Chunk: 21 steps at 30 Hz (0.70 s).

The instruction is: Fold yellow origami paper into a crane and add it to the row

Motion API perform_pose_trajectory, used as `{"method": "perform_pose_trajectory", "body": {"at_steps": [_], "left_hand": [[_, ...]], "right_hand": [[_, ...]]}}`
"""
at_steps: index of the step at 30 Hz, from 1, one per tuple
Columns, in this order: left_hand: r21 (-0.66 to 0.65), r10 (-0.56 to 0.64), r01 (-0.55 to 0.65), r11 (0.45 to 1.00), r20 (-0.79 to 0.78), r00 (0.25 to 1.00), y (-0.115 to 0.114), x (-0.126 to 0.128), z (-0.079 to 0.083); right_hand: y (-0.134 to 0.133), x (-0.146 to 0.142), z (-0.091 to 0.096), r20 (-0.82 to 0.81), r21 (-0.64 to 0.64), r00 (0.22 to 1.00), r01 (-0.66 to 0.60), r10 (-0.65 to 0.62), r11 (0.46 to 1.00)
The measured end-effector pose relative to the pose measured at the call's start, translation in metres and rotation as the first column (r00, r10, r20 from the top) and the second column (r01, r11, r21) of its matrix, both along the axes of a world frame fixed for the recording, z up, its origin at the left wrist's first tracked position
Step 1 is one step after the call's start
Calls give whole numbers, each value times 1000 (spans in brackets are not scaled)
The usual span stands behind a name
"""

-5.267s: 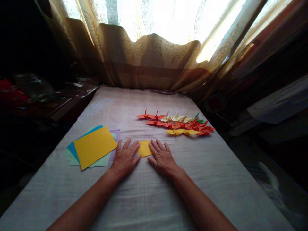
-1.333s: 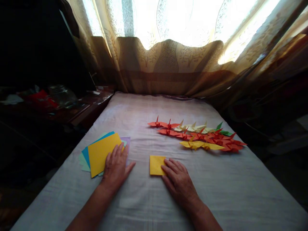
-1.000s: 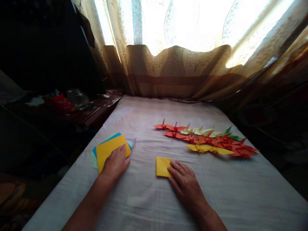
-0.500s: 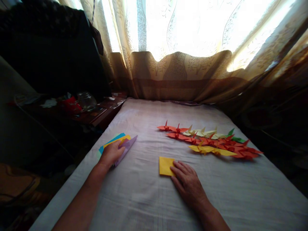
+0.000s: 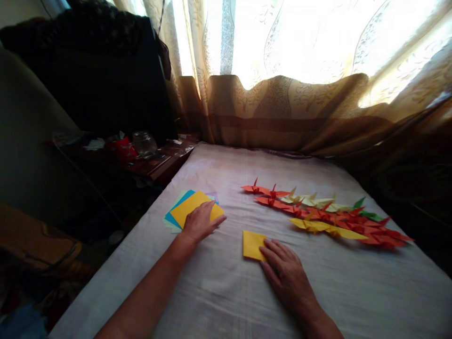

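My left hand (image 5: 201,221) lies flat, fingers out, on a stack of coloured paper sheets (image 5: 183,211) with a yellow sheet on top, at the left of the cloth-covered table (image 5: 219,292). My right hand (image 5: 287,273) rests flat with its fingertips on the edge of a small folded yellow square (image 5: 251,245) in the middle. Neither hand grips anything. A row of folded paper cranes (image 5: 325,219) in red, orange, yellow, cream and green lies to the right, beyond the right hand.
A patterned curtain (image 5: 282,108) hangs at the table's far end under a bright window. A dark side surface to the left holds a glass jar (image 5: 144,143) and red clutter (image 5: 122,148). A dark shape looms behind it.
My left hand moved from beside the small yellow square onto the paper stack, tilted the sheets up half a second ago, and now presses them flat. The right hand stayed on the square.
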<state>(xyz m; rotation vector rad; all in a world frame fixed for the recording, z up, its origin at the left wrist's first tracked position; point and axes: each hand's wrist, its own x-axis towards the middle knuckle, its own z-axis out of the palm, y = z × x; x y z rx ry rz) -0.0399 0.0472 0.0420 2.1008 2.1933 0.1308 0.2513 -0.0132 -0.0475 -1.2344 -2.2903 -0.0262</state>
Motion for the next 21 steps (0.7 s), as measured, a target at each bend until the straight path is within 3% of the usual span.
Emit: {"method": "perform_pose_trajectory", "body": {"at_steps": [3, 9, 14, 21], "left_hand": [[-16, 8, -8, 1000, -42, 999, 6, -31, -3], [-44, 144, -149, 988, -106, 984, 10, -85, -16], [-23, 249, -253, 967, -105, 963, 8, -92, -16], [-1, 323, -324, 946, -57, 945, 14, -75, -9]], "right_hand": [[0, 0, -1, 3, -1, 1000, 3, -3, 1000], [-1, -1, 1, -19, -30, 1000, 13, -14, 999], [-1, -2, 5, -30, -36, 999, 12, -13, 999], [-2, -3, 8, -19, -32, 1000, 11, -11, 999]]}}
